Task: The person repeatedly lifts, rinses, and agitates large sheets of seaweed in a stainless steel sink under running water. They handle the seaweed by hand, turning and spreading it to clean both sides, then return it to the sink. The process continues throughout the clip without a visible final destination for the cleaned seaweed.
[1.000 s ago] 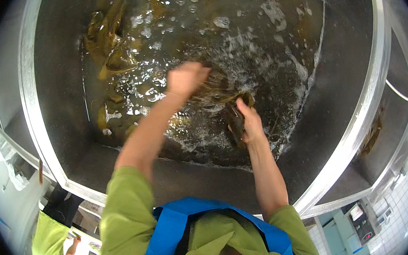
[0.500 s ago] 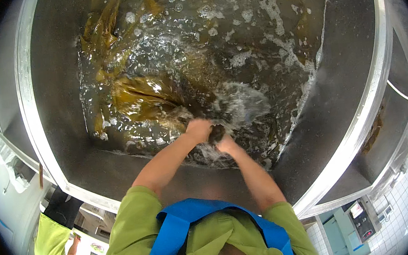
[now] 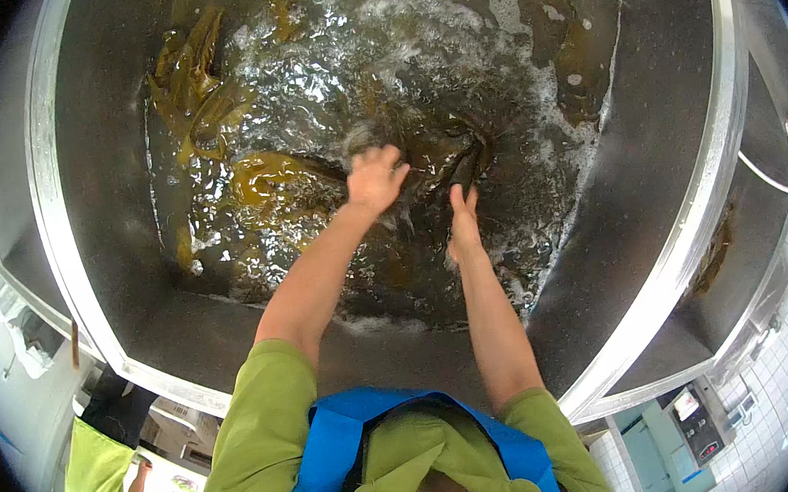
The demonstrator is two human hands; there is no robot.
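A big metal sink [image 3: 128, 274] holds churning water with broad brown-green kelp fronds [image 3: 267, 178] in it. My left hand [image 3: 376, 183] is open at the water's surface, fingers spread and holding nothing, with splashing just beyond it. To its right, my right hand [image 3: 465, 224] has its thumb and fingers around the near end of a dark kelp strip [image 3: 467, 166], which runs away from me into the water. More kelp [image 3: 194, 75] lies bunched at the far left. Foam and glare hide much of what is under the surface.
A pale metal rim [image 3: 78, 250] borders the sink. Beyond its right side, another basin [image 3: 752, 275] has some brown kelp and a white hose [image 3: 772, 173]. A person in a green shirt [image 3: 102, 478] is at a counter at the lower left.
My hands were close together near the sink's front wall, around a dark bunch of kelp. They have moved farther out and apart; the left has let go.
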